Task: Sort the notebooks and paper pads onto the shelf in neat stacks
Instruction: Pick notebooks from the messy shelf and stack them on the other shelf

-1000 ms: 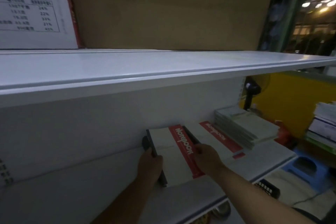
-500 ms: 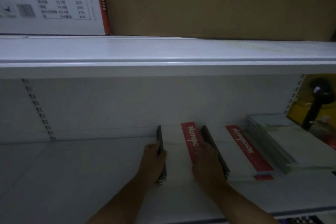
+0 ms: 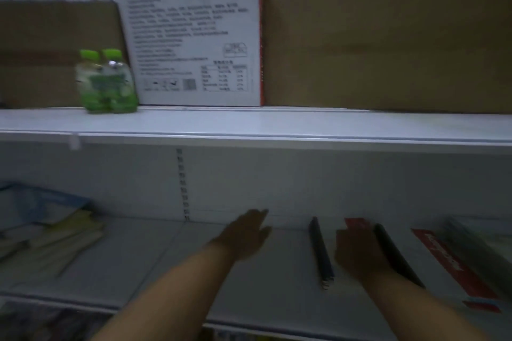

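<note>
Left hand (image 3: 243, 235) let go, spread; right hand (image 3: 357, 253) flat on notebook (image 3: 320, 255) lying front-to-back

Single head-worn view. We face the shelving unit (image 3: 304, 183) square-on and close, looking forward and slightly down: upper shelf (image 3: 249, 122) crosses mid-frame, lower shelf (image 3: 166, 257) fills the bottom, left hand (image 3: 243, 232) and right hand (image 3: 357, 252) reach in from below. Motion-blurred.

Notebook (image 3: 356, 224) cover mostly under right hand (image 3: 360, 255); box (image 3: 194, 41) print (blurred) unreadable
</note>
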Action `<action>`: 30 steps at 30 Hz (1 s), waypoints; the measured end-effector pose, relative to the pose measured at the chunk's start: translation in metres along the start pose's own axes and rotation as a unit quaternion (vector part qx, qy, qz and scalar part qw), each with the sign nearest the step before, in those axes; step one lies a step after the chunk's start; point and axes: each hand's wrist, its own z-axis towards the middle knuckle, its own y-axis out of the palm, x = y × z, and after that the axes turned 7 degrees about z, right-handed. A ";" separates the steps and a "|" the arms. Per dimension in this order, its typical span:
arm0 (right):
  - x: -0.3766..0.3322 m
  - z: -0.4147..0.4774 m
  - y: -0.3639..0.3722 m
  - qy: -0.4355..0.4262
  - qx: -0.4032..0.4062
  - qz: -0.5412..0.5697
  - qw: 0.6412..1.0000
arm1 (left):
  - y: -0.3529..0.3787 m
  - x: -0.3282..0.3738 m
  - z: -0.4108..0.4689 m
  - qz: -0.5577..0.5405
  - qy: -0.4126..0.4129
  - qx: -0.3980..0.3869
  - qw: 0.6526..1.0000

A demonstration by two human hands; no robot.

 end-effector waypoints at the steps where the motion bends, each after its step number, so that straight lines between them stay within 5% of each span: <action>1: -0.031 -0.002 -0.017 -0.040 0.028 0.001 0.999 | -0.021 -0.024 -0.013 0.012 -0.013 0.027 0.999; 5: -0.185 -0.022 -0.056 -0.230 -0.114 0.114 0.960 | -0.097 -0.124 -0.082 0.069 -0.112 0.079 0.988; 10: -0.341 -0.063 -0.082 -0.382 -0.136 0.126 0.906 | -0.143 -0.237 -0.198 0.171 -0.199 0.081 0.961; 14: -0.425 -0.088 -0.088 -0.456 -0.138 0.133 0.869 | -0.157 -0.305 -0.280 0.143 -0.275 0.044 0.950; 21: -0.532 -0.100 -0.065 -0.510 -0.160 0.112 0.838 | -0.147 -0.384 -0.348 0.093 -0.331 0.060 0.937; 30: -0.669 -0.042 -0.045 -0.469 -0.116 0.201 0.852 | -0.160 -0.483 -0.330 0.091 -0.350 0.079 0.929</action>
